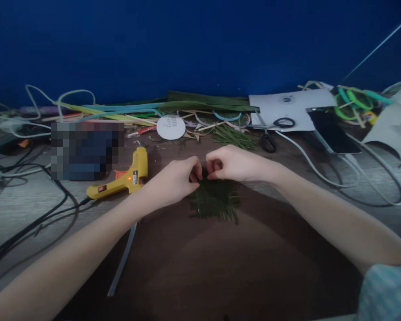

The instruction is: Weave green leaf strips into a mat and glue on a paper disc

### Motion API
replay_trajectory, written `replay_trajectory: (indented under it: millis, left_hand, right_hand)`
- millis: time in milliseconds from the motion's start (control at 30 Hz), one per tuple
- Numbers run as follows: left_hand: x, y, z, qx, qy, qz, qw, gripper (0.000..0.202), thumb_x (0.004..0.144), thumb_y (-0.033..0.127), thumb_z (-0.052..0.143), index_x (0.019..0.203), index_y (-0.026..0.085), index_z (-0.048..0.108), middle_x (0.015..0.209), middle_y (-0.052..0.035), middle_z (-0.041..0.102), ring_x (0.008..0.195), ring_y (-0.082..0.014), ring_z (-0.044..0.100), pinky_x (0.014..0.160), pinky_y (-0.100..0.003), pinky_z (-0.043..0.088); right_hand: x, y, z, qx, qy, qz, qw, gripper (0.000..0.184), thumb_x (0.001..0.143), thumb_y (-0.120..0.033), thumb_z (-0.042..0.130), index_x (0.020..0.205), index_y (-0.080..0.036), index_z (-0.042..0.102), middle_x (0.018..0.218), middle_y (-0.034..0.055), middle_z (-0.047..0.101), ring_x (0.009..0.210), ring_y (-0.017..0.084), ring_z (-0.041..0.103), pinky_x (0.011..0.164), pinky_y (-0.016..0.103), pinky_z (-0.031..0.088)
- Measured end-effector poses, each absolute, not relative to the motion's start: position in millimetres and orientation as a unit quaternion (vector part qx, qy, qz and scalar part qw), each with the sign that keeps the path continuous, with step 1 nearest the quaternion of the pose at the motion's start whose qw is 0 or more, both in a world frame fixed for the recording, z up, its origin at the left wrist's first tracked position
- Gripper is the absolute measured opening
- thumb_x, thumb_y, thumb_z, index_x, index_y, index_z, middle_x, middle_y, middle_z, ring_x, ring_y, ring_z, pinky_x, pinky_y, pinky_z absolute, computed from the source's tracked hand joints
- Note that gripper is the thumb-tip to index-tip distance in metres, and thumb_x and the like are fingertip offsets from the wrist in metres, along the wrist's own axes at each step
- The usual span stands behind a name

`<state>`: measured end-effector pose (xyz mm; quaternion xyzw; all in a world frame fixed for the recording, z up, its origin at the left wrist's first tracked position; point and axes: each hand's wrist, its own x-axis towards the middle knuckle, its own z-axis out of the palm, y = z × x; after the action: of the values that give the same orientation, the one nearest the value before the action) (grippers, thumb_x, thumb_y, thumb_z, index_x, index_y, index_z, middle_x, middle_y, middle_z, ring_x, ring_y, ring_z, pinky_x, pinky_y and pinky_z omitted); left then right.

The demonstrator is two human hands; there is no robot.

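Observation:
A small dark green woven mat of leaf strips, with loose strip ends along its sides and bottom, lies on the brown board. At its upper left edge, my left hand is closed, thumb and fingers pinched together. My right hand is curled closed at the upper edge, close beside the left. Both seem to grip the mat's top edge, though the fingertips partly hide what is between them. A yellow glue gun with a lit orange light lies left of my left hand.
A glue stick lies below my left forearm. Cut green strips, scissors, a white paper disc, white paper and a phone line the back. Cables run at left; a blue wall stands behind.

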<state>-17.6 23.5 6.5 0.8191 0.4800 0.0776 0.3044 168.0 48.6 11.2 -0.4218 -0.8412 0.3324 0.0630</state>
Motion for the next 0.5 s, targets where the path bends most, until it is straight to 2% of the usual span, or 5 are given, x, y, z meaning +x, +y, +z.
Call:
replay_trajectory:
  millis: [167,267,367,500]
  left_hand:
    - [-17.0,24.1,5.3,0.799,0.496,0.093,0.327,0.012,0.07,0.026,0.062,0.077,0.018,0.055,0.073,0.0011,0.063,0.067,-0.0151,0.059,0.06,-0.024,0.04]
    - [-16.8,24.0,2.9,0.799,0.493,0.105,0.328,0.016,0.074,0.032,0.059,0.08,0.017,0.058,0.074,0.0,0.065,0.068,-0.0158,0.06,0.06,-0.025,0.04]
    - [-17.3,23.5,2.3,0.808,0.489,0.106,0.31,0.016,0.078,0.03,0.051,0.08,0.016,0.06,0.073,-0.0009,0.065,0.066,-0.0156,0.059,0.06,-0.026,0.04]
    - [-18.6,24.7,5.3,0.808,0.489,0.105,0.312,0.016,0.075,0.025,0.049,0.075,0.017,0.062,0.075,-0.0003,0.066,0.069,-0.0152,0.06,0.063,-0.026,0.041]
  right_hand:
    - [164.7,45.4,13.3,-0.397,-0.813,0.389,0.171,0.009,0.074,-0.021,0.056,0.082,-0.017,0.055,0.065,-0.0016,0.06,0.058,0.01,0.053,0.057,0.024,0.036]
    - [160.0,40.7,13.5,-0.359,-0.812,0.403,0.224,0.01,0.076,-0.02,0.055,0.085,-0.016,0.055,0.075,0.001,0.063,0.067,0.011,0.056,0.062,0.024,0.039]
    - [158.2,39.4,13.2,-0.331,-0.809,0.415,0.251,0.01,0.078,-0.022,0.054,0.086,-0.016,0.055,0.082,0.0026,0.063,0.075,0.013,0.058,0.067,0.025,0.04]
    - [161.2,45.5,10.7,-0.369,-0.798,0.397,0.265,0.015,0.084,-0.026,0.046,0.085,-0.016,0.057,0.078,0.0027,0.062,0.073,0.013,0.055,0.069,0.028,0.04]
